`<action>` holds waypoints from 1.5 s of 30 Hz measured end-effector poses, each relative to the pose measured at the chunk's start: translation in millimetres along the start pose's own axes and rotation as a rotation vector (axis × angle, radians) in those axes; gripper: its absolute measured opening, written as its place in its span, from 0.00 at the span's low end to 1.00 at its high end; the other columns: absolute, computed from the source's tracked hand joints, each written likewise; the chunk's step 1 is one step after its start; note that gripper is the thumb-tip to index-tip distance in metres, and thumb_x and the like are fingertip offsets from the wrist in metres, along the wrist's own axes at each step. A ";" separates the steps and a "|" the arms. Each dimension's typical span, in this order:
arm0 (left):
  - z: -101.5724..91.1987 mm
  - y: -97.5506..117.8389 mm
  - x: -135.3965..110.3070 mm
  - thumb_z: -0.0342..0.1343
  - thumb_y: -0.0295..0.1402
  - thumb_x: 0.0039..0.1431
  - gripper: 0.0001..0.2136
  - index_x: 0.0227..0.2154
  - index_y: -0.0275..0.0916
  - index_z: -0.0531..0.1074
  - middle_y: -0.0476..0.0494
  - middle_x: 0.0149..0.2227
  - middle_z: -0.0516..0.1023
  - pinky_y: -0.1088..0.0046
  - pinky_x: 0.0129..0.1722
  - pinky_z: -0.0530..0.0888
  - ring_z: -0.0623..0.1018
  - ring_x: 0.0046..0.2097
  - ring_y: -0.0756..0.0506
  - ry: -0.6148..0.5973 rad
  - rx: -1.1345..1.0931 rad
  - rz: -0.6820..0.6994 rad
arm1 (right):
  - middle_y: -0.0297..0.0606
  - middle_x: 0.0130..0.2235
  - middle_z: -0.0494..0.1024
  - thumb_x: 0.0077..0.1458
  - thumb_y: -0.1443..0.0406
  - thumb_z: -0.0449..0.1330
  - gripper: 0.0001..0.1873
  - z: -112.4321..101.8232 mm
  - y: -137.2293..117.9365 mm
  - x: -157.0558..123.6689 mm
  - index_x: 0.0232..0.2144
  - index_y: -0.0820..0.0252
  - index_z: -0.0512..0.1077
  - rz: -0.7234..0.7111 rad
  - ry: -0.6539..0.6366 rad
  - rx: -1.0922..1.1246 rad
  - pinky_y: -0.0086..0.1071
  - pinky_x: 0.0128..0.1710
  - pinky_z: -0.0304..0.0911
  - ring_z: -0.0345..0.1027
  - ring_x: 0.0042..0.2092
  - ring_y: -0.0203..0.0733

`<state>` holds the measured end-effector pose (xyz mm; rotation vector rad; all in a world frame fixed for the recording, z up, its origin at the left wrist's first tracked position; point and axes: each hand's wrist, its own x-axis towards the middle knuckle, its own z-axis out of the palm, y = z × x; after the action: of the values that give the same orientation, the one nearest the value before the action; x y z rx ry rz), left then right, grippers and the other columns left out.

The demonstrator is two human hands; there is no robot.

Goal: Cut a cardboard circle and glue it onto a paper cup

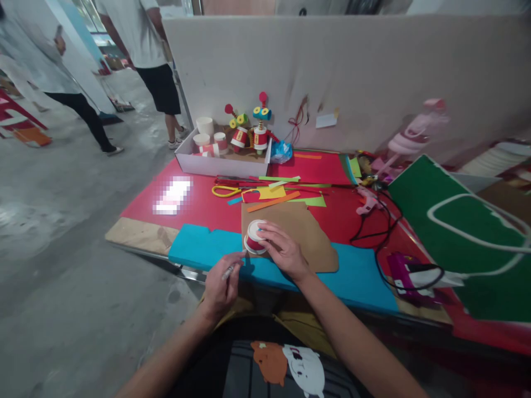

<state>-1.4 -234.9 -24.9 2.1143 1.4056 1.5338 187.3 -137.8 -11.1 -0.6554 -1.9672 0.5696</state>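
Observation:
A white paper cup [254, 244] with a red band stands upside down on a piece of brown cardboard [309, 235], near its left edge. My right hand [285, 253] grips the cup from the right, fingers over its upper end. Just left of and below the cup, my left hand [222, 284] is closed around a slim, pale pen-like tool [228, 271]. The tool's tip points toward the cup's lower rim; whether it touches cannot be made out. Under the cardboard's front part lies a blue sheet [207, 243].
Behind the cardboard lie yellow-handled scissors [226, 191] and coloured paper strips [274, 207]. A white box [224, 165] holds paper cups and cup figures [260, 135]. At right are a pink glue gun [367, 202], black cable [377, 237] and green board [448, 221]. Two people [145, 50] stand beyond, left.

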 end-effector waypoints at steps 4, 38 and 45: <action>0.5 1.0 -0.2 0.48 0.23 0.63 0.12 0.48 0.38 0.67 0.38 0.46 0.77 0.68 0.48 0.76 0.77 0.48 0.46 -0.035 0.045 0.061 | 0.39 0.55 0.74 0.62 0.67 0.57 0.13 0.5 0.8 0.4 0.49 0.51 0.73 0.008 0.009 0.007 0.46 0.61 0.62 0.64 0.60 0.44; 18.4 10.1 4.9 0.49 0.25 0.62 0.15 0.51 0.34 0.65 0.29 0.46 0.79 0.65 0.44 0.80 0.79 0.48 0.42 -0.147 0.080 0.438 | 0.37 0.57 0.72 0.65 0.66 0.53 0.17 -9.0 0.3 4.6 0.53 0.48 0.71 -0.002 -0.063 -0.002 0.46 0.62 0.61 0.63 0.61 0.43; 24.3 9.8 7.9 0.51 0.25 0.61 0.13 0.49 0.36 0.67 0.30 0.46 0.79 0.64 0.43 0.80 0.80 0.46 0.41 -0.217 0.137 0.447 | 0.36 0.57 0.72 0.65 0.66 0.53 0.17 -7.7 0.5 3.6 0.53 0.48 0.71 0.005 -0.059 0.003 0.46 0.62 0.60 0.63 0.61 0.43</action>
<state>24.2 -225.3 -24.8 2.7232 1.0384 1.3085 192.8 -134.2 -5.8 -0.6481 -2.0196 0.6011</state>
